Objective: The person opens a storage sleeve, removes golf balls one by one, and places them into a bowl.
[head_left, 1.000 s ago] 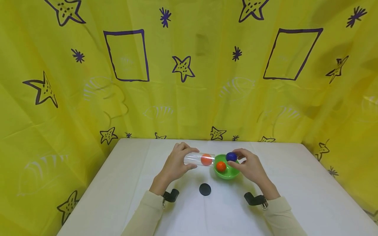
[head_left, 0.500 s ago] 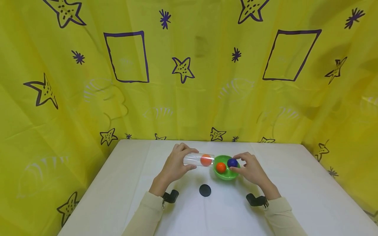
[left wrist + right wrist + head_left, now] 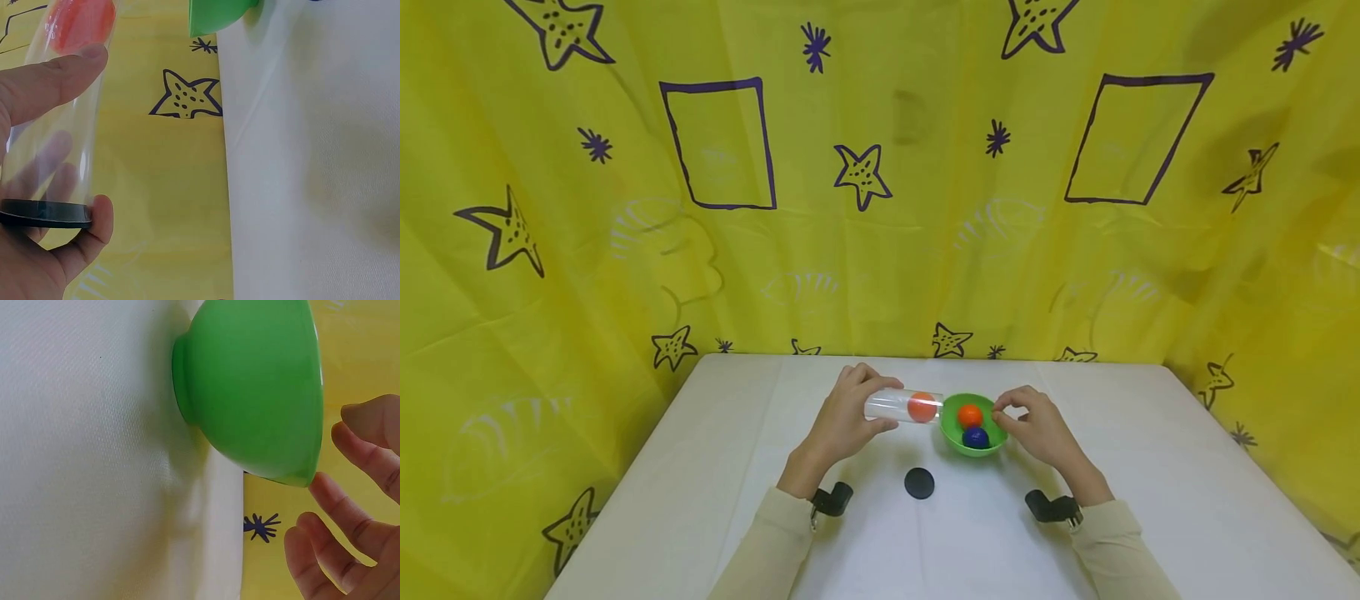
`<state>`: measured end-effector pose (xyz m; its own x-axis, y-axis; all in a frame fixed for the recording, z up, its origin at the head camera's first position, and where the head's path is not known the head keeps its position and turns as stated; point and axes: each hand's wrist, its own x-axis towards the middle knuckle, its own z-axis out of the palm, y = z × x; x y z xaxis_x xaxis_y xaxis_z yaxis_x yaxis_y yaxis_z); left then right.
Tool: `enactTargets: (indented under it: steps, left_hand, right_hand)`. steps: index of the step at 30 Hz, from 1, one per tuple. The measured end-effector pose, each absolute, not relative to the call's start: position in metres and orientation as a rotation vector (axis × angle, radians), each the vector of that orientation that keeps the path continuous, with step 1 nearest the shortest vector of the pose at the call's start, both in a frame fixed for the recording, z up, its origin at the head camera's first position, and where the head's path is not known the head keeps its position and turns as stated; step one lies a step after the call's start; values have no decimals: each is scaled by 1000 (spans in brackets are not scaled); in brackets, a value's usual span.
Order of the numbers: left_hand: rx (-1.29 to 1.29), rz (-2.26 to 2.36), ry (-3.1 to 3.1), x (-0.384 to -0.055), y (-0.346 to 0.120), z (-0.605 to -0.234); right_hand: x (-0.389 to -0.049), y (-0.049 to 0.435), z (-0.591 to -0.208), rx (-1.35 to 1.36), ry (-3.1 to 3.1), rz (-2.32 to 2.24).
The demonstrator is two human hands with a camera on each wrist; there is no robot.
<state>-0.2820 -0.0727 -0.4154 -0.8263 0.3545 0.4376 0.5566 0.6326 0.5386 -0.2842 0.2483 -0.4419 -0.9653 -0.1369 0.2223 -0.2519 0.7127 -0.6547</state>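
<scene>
**Clear tube held level beside the bowl, one ball inside**

Head view: the left hand grips the clear tube by its left end, thumb on the near side and fingers on the far side. Tube roughly level, mouth pointing right at the left rim of the green bowl; contact there can't be told. A red-orange ball lies inside near the mouth. In the bowl: an orange ball on the far side, a blue ball on the near side. Right hand at the bowl's right rim, palm low, thumb and index close together. Black disc flat on the worktop, nearer the person.

Left wrist view: fingers wrapped round the tube, a black cap at its base. Likely thin, light plastic: slick, could dent under a hard squeeze. Best hold looks to be low, by the capped end, leaving the mouth free. Balls probably light, firm and quick to roll; pinch across the middle.

Right wrist view: fingers loosely bent, a narrow gap at thumb and index, nothing seen held. One fingertip lies at the rim; touching or not, can't tell. Bowl looks stiff and light, easily nudged.
</scene>
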Motion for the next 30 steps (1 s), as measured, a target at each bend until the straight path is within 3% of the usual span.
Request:
enactTargets:
  steps: [30]
  left_hand:
    - [-743,-980,-2573,-276,-69,-410]
  right_hand:
    - [-264,217,-409,519,-2698,1232]
